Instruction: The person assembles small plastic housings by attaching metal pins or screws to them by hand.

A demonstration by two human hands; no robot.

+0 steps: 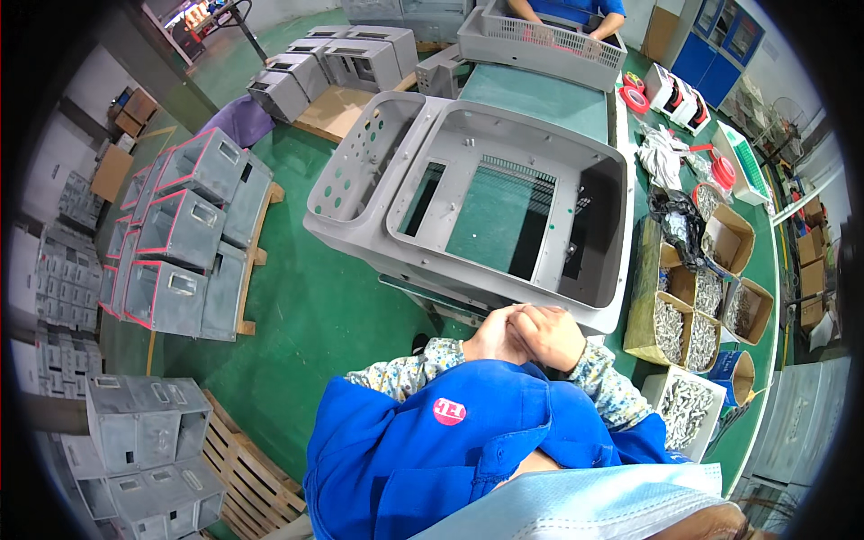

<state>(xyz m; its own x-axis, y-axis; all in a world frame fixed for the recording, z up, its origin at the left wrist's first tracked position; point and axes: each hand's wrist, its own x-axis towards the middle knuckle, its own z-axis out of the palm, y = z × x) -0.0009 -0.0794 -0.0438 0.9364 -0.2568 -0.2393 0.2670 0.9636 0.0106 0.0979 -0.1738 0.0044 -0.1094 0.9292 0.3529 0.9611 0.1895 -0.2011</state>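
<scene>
A large grey metal housing (432, 261) rests in front of me, with a big rectangular opening and a narrower side section pierced with round holes. At its near edge my two hands are brought together, close to my chest. My left hand (492, 338) is closed, its fingers partly covered by the other hand. Over it my right hand (553, 337) curls, also closed. Whatever lies between them, if anything, is hidden. Both forearms wear flower-patterned sleeve covers.
To the right, a green-topped bench (760, 337) carries cardboard boxes of small metal parts (669, 328), a white bin of metal pieces (688, 409) and white gloves (661, 155). A co-worker's hands (601, 32) are at another grey housing (540, 49). Grey cabinets (184, 225) stand on a left pallet.
</scene>
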